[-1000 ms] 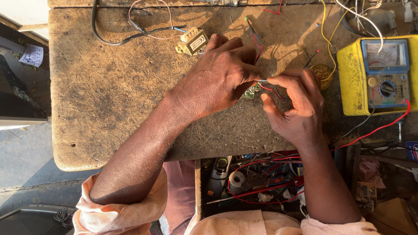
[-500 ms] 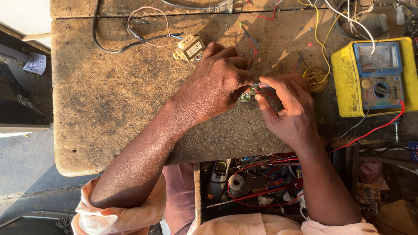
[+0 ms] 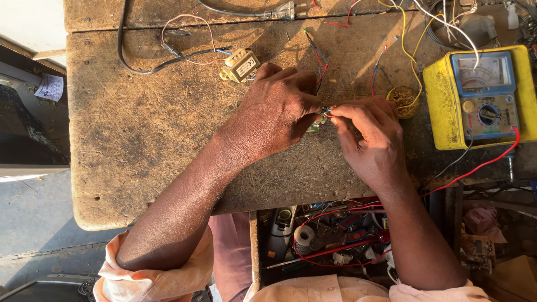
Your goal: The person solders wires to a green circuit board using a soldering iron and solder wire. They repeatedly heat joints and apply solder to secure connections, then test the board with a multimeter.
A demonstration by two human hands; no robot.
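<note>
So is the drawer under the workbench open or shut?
Open: the drawer is pulled out below the workbench edge, showing a tape roll and red wires inside.

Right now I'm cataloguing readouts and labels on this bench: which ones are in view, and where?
Analog multimeter: far right of bench, yellow case, blue face, pale needle-dial window, round black selector.
Small transformer: beyond the left hand, tan, pale label on top.
Printed paper slip: far left, off the bench, white.

one head-worn camera looks steeply down, close over the wooden workbench (image 3: 140,140), from the person's side.
</note>
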